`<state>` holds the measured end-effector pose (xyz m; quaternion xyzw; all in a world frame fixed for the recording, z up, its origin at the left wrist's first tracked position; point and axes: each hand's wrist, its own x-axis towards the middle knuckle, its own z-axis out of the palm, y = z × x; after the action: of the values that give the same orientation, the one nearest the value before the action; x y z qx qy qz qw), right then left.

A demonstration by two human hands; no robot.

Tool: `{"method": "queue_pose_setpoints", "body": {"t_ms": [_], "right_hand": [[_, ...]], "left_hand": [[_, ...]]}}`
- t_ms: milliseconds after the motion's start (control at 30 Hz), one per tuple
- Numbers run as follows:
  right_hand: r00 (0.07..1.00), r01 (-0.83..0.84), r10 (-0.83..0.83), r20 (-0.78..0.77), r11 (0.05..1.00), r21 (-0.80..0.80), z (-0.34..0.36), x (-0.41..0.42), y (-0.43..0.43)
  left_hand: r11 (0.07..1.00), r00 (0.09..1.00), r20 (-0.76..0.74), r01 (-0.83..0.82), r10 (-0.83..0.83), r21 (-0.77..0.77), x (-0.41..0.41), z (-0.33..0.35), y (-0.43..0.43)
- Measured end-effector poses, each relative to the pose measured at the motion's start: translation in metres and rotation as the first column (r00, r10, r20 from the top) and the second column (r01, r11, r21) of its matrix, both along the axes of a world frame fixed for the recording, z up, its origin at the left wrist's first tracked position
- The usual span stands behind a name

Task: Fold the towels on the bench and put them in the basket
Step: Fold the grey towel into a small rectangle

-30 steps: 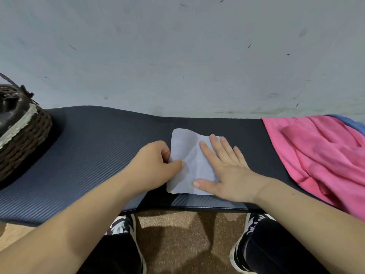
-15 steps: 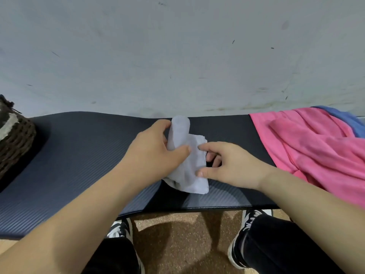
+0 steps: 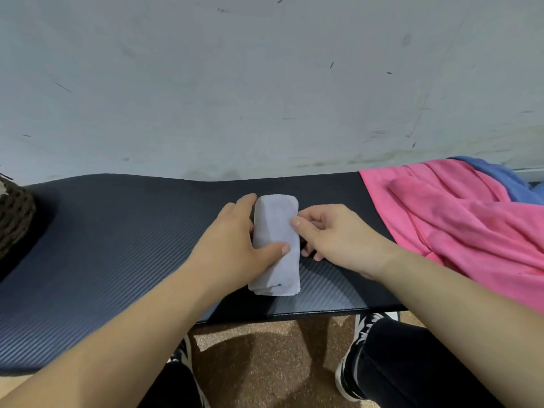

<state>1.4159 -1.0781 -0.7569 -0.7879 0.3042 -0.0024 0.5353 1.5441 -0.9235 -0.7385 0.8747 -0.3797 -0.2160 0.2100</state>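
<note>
A folded lavender towel (image 3: 275,225) is shown lying on the ribbed desk (image 3: 117,245). It is gripped by the left hand (image 3: 235,245), thumb laid across it; its right edge is pinched by the right hand (image 3: 332,234). Beyond, a pink towel (image 3: 456,225) and a blue towel (image 3: 500,175) are seen at right, a wicker basket (image 3: 14,213) at far left.

Basket (image 3: 14,213) mostly beyond left edge

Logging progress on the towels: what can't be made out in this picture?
Head view only.
- Basket: cut off by the left edge; contents unseen.
- Blue towel: mostly under the pink towel, cut by the right edge.
- Grey towel: left side covered by the left hand.
- Right hand grip: fingertips curled under the hand itself.
</note>
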Motion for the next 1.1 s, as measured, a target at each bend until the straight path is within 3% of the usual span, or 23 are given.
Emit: {"method": "queue_pose_setpoints", "body": {"t_ms": [133, 267, 433, 533, 633, 733, 833, 933, 1000, 1100], "right_hand": [[0.999, 0.030, -0.031, -0.013, 0.999, -0.023, -0.004, 0.002, 0.000], [0.996, 0.080, -0.079, -0.029, 0.996, 0.037, -0.003, 0.002, -0.001], [0.991, 0.104, -0.123, 0.051, 0.956, 0.273, 0.013, 0.004, -0.003], [0.972, 0.046, -0.166, 0.168, 0.831, 0.555, 0.028, 0.008, -0.003], [0.969, -0.074, -0.102, 0.226, 0.751, 0.656, 0.042, 0.014, 0.004], [0.968, -0.085, -0.098, 0.232, 0.740, 0.667, 0.049, 0.020, 0.014], [0.963, 0.022, -0.189, 0.191, 0.764, 0.645, 0.056, 0.028, 0.031], [0.911, 0.172, -0.386, 0.147, 0.679, 0.714, 0.061, 0.037, 0.053], [0.859, 0.203, -0.490, 0.148, 0.592, 0.780, 0.067, 0.041, 0.070], [0.846, 0.136, -0.507, 0.163, 0.502, 0.854, 0.074, 0.050, 0.097]], "left_hand": [[0.992, 0.987, -0.120, -0.102, 0.111, 0.072, -0.005, -0.012, -0.008], [0.988, 0.945, -0.306, -0.142, 0.116, -0.065, -0.011, -0.011, -0.010], [0.927, 0.856, -0.501, -0.283, 0.128, -0.246, 0.007, 0.011, -0.003], [0.903, 0.773, -0.633, -0.302, 0.044, -0.305, 0.016, 0.029, 0.010], [0.895, 0.751, -0.659, -0.273, -0.032, -0.354, 0.020, 0.044, 0.026], [0.876, 0.747, -0.664, -0.292, -0.042, -0.383, 0.022, 0.052, 0.041], [0.906, 0.713, -0.701, -0.284, -0.019, -0.313, 0.023, 0.052, 0.057], [0.934, 0.651, -0.758, -0.291, 0.034, -0.208, 0.025, 0.050, 0.072], [0.890, 0.609, -0.790, -0.397, 0.075, -0.222, 0.032, 0.054, 0.083], [0.746, 0.589, -0.792, -0.598, 0.160, -0.294, 0.043, 0.063, 0.106]]}}
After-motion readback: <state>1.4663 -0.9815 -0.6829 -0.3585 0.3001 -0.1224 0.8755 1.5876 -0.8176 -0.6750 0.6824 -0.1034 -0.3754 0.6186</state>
